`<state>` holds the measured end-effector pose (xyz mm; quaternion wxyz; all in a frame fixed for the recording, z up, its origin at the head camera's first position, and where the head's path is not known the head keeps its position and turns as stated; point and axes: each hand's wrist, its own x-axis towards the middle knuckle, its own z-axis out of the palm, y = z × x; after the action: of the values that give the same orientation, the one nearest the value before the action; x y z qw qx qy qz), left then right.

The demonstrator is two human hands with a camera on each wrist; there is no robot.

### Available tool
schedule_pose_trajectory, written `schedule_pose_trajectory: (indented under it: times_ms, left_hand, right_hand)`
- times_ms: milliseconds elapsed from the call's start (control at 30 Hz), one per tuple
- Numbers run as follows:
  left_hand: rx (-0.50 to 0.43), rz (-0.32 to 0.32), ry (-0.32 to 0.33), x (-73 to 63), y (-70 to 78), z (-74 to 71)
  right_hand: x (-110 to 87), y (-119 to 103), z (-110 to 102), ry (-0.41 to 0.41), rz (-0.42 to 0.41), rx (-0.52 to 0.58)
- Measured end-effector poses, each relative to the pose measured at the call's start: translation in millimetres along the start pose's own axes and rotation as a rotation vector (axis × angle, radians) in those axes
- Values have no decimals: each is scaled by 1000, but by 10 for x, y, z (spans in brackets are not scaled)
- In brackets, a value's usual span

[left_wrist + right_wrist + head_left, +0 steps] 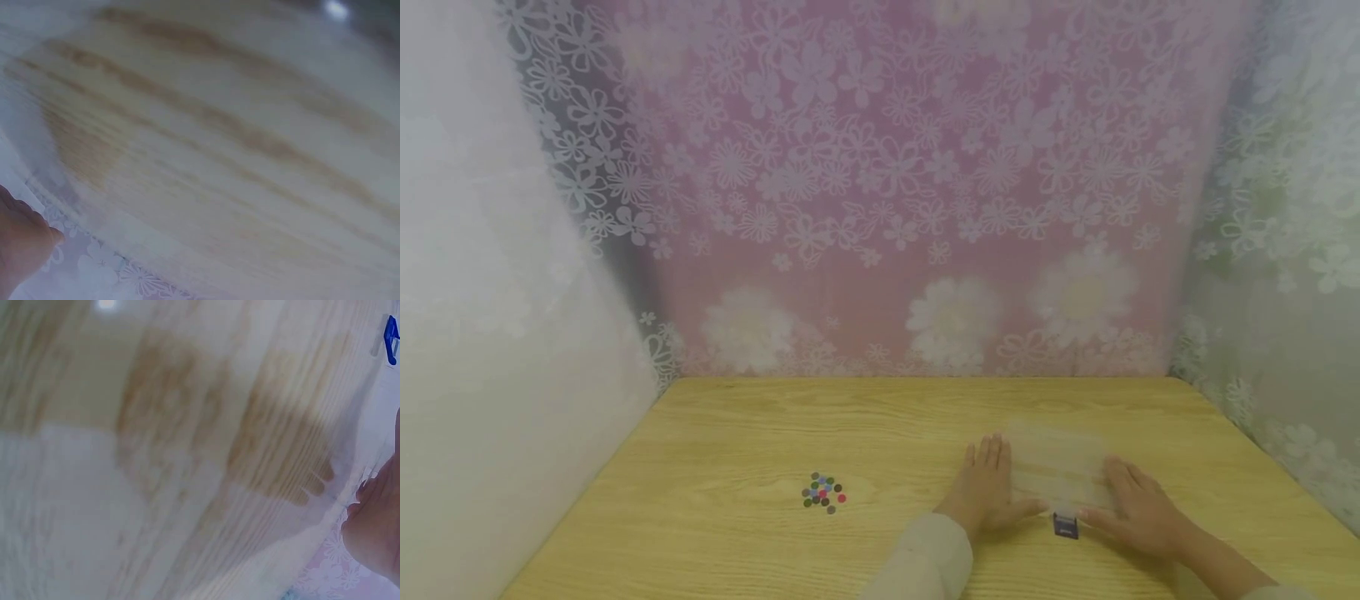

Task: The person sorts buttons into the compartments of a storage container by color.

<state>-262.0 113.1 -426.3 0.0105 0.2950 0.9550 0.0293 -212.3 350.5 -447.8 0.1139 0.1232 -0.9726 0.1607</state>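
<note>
A see-through plastic box stands on the right half of the table, its outline faint against the wood. A dark blue latch with pale lettering shows at its near side; part of a blue piece also appears at the edge of the right wrist view. My left hand lies along the box's left side, fingers straight and pointing away, thumb stretched inward along the near edge. Against the right side rests my right hand, fingers extended, its thumb reaching toward the latch. Each wrist view shows only part of its hand.
Several small coloured discs lie in a loose cluster on the wooden table, left of the hands. A flowered curtain hangs behind the table's far edge, with pale curtains along both sides.
</note>
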Motion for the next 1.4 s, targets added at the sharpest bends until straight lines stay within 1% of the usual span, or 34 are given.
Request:
schedule_pose_trajectory:
  times_ms: [200,533,733,833,1000,1100,1233,1400]
  left_hand:
    - [14,7,13,-33,-5,4]
    - [5,0,-1,-45,-33,1]
    - [6,16,10,-58,-67,15]
    - [1,14,19,-63,-93,38]
    - [8,11,37,-62,-120,74]
    - [1,10,26,-62,-129,70]
    - [-4,4,4,-69,-146,54]
    - [11,4,2,-79,-159,55]
  right_hand:
    - [-7,-54,12,-5,-6,15]
    - [7,-96,48,-30,-6,42]
    - [15,-139,56,-33,-7,54]
    - [26,-155,65,-24,-24,38]
    - [36,-171,80,-22,-32,44]
    - [40,-173,93,-12,-43,37]
    - [61,-190,83,-25,-45,23]
    - [73,-219,62,-43,-40,11]
